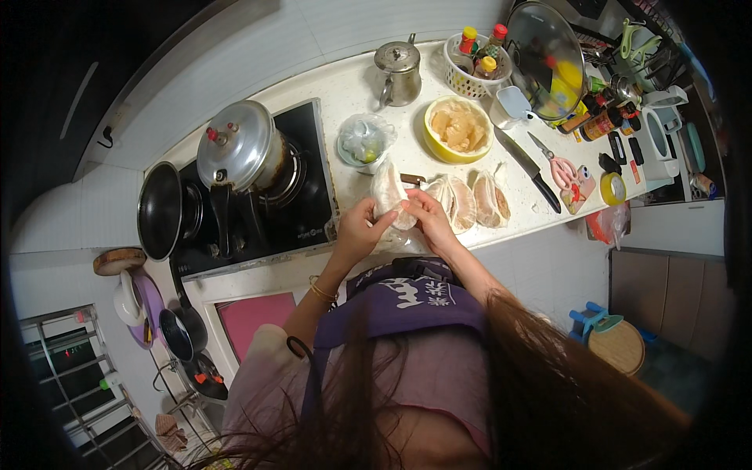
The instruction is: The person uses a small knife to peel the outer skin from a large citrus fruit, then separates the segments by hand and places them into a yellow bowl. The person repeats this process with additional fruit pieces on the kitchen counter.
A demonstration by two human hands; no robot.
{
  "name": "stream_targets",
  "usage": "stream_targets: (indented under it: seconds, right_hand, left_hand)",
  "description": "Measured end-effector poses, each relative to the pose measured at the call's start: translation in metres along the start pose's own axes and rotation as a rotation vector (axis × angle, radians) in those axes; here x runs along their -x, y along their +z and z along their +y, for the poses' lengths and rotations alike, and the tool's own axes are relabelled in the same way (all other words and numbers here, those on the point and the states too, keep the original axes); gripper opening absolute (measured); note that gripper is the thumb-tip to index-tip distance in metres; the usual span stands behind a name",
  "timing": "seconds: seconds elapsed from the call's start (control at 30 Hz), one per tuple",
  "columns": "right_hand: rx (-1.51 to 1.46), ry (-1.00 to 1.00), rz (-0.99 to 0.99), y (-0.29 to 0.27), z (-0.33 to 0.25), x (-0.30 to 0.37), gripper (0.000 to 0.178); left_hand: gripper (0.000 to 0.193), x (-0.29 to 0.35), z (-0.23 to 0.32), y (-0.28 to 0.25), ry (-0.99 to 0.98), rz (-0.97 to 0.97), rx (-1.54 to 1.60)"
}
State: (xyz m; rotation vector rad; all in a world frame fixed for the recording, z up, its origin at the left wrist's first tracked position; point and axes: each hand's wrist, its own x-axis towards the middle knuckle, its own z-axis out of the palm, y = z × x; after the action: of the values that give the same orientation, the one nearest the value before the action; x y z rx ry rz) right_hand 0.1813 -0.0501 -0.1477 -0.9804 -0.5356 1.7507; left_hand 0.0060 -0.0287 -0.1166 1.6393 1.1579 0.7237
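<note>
Between my two hands I hold a pomelo segment (388, 186), its pale white skin still on much of it. My left hand (360, 229) grips its lower left side. From the right, the fingers of my right hand (429, 217) pinch its lower edge. Several more pomelo segments (489, 199) lie on the counter just right of my hands. Behind them stands a yellow pomelo rind bowl (435, 142) with peeled flesh in it. A brown handle (412, 179) pokes out beside the held segment; what it belongs to is hidden.
A pressure cooker (239, 149) and a black frying pan (160, 210) occupy the stove at left. A bag-lined bowl (363, 142) and a metal pot (399, 74) stand behind my hands. To the right lie a knife (526, 166), scissors (561, 171), tape (612, 189) and bottles.
</note>
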Motion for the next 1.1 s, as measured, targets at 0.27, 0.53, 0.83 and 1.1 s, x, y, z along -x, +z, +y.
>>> stream_targets:
  seconds: [0.27, 0.53, 0.83, 1.1]
  right_hand:
    - [0.229, -0.145, 0.018, 0.018, -0.021, 0.011, 0.033]
    - [0.518, -0.449, 0.173, 0.001, -0.008, -0.002, 0.031]
    - [-0.857, 0.296, -0.205, -0.023, -0.016, -0.004, 0.030]
    - [-0.861, 0.331, -0.260, -0.016, -0.017, 0.000, 0.031]
  left_hand:
    - [0.023, 0.003, 0.009, -0.004, -0.242, -0.109, 0.362]
    - [0.022, 0.014, 0.036, -0.028, -0.122, -0.183, 0.588]
    - [0.020, 0.022, -0.019, -0.017, 0.281, -0.111, -0.574]
    - [0.017, 0.015, -0.018, -0.017, 0.131, -0.124, -0.680]
